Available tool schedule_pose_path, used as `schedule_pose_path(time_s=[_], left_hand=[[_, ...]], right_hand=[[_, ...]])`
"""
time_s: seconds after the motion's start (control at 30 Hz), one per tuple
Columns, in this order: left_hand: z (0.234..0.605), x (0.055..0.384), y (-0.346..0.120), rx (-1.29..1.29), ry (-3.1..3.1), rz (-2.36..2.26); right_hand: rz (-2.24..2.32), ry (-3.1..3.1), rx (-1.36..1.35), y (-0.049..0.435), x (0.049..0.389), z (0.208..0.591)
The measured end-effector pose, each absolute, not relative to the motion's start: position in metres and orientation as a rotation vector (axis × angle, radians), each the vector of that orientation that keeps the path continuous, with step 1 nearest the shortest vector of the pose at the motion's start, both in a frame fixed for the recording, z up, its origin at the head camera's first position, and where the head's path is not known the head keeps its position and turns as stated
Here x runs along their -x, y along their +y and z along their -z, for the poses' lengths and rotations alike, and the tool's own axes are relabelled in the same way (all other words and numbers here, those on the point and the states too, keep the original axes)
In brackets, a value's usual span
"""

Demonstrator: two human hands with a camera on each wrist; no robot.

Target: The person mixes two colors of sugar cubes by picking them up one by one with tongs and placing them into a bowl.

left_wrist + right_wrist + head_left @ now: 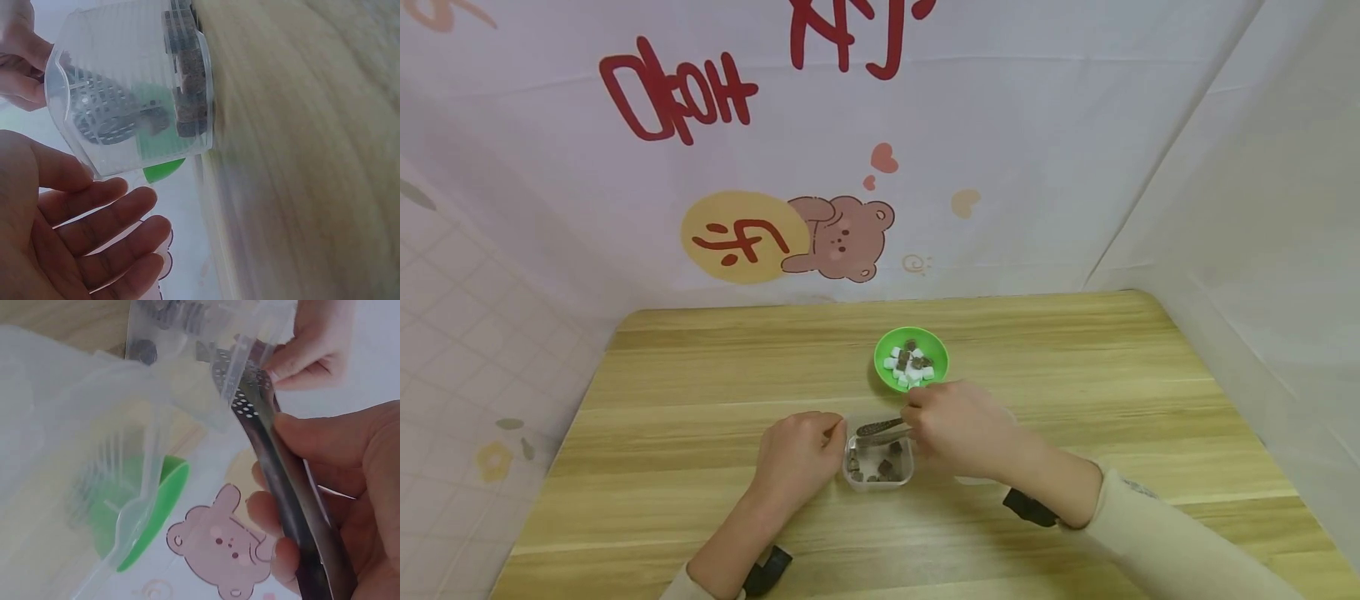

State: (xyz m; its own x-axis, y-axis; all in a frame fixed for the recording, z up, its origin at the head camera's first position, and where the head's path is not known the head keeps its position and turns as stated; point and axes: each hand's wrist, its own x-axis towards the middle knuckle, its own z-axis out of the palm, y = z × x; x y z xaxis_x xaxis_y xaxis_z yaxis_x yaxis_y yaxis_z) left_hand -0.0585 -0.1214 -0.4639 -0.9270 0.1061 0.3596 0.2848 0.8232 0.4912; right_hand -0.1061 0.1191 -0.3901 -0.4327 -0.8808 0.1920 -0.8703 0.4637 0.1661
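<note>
A small clear plastic tub point(878, 484) stands on the table with several dark brown cubes point(190, 72) on its bottom. My left hand point(801, 454) pinches the tub's rim at its left side between thumb and index finger, the other fingers loosely spread. In my right hand point(958, 425) are metal tongs point(290, 487) with perforated ends, gripped along the arms. Those ends reach into the tub; a brown lump point(153, 119) shows near them, but I cannot tell whether they hold it. Behind the tub, a green bowl point(881, 377) contains white cubes point(913, 377) and several brown ones.
Another clear plastic container point(134, 519) stands to the right, mostly hidden by my right arm in the head view. The wood-grain table point(737, 358) ends at a white cloth backdrop point(1037, 125) with a printed bear, and cloth walls flank both sides.
</note>
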Motion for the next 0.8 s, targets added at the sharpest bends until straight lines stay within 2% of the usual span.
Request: schedule_pose_path(time_s=[0.43,0.8], left_hand=[[0.458,0.060,-0.124,0.293,-2.706,0.828],[0.445,0.066,-0.136,0.319,-2.744,0.849]], right_hand=[[-0.425,-2.355,-1.386,0.141,0.120,0.377],[-0.485,-2.454,-1.039,0.149,0.151,0.374]])
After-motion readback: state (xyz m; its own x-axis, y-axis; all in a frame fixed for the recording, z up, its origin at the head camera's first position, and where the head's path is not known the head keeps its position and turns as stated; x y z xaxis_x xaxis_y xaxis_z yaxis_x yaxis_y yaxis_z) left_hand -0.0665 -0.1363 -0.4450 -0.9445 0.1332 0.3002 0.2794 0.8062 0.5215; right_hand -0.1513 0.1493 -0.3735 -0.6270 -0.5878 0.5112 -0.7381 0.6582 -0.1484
